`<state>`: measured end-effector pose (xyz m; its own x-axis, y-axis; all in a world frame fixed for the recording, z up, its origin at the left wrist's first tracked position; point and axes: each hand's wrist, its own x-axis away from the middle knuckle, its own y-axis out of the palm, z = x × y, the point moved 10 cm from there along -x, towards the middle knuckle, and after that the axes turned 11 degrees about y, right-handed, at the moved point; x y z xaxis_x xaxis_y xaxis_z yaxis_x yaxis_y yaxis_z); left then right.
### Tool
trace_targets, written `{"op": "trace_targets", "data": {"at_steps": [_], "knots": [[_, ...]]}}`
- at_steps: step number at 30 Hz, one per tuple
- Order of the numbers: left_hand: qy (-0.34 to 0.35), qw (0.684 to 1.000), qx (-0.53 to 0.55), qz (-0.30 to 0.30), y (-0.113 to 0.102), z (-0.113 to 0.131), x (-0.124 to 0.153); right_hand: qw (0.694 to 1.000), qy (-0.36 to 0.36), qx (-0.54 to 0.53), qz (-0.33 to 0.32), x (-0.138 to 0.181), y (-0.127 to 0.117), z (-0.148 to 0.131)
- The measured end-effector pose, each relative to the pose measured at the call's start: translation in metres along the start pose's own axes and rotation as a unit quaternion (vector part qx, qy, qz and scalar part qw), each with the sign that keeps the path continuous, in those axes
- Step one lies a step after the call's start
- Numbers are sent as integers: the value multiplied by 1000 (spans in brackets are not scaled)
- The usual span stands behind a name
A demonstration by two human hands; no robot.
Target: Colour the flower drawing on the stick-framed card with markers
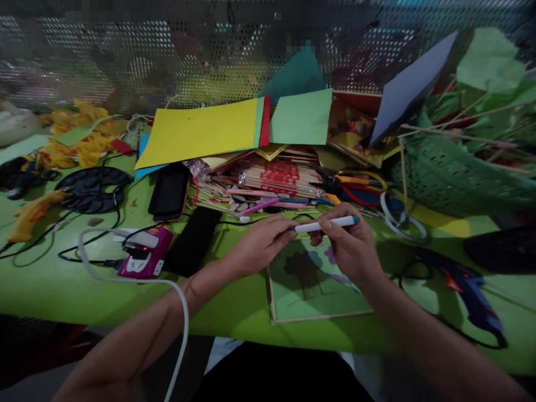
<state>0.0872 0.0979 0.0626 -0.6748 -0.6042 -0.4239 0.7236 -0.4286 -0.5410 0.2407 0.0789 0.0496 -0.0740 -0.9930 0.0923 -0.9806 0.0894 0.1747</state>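
A white marker pen [307, 228] with a teal end lies level between my two hands. My left hand [263, 240] pinches its left end, so that end is hidden by the fingers. The barrel is gripped farther right by my right hand [349, 243], thumb along the top. Beneath both hands rests a green picture card [288, 301] edged with thin sticks. It carries a tree with a brown trunk, plus blue and purple shapes, partly covered by my right hand.
Right of the card lie a blue glue gun [471, 296] and white ring [404, 218]; a green basket [464, 167] stands behind. Coloured sheets [201, 131] and bundled sticks [276, 176] fill the back. At left are a purple power socket [146, 254], phones, cables and a yellow glue gun [36, 215].
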Motion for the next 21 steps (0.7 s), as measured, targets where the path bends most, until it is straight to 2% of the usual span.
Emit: {"op": "trace_targets", "data": {"at_steps": [6,14,21], "knots": [[-10,1000,-3,-28,7,6,0,998,-14,63,10,-1,-12,-13],[-67,996,-19,-53,12,-1,7,999,-12,27,-38,7,7,-3],[-90,993,73,20,14,2,17,999,-9,-29,-28,18,11,9]]}}
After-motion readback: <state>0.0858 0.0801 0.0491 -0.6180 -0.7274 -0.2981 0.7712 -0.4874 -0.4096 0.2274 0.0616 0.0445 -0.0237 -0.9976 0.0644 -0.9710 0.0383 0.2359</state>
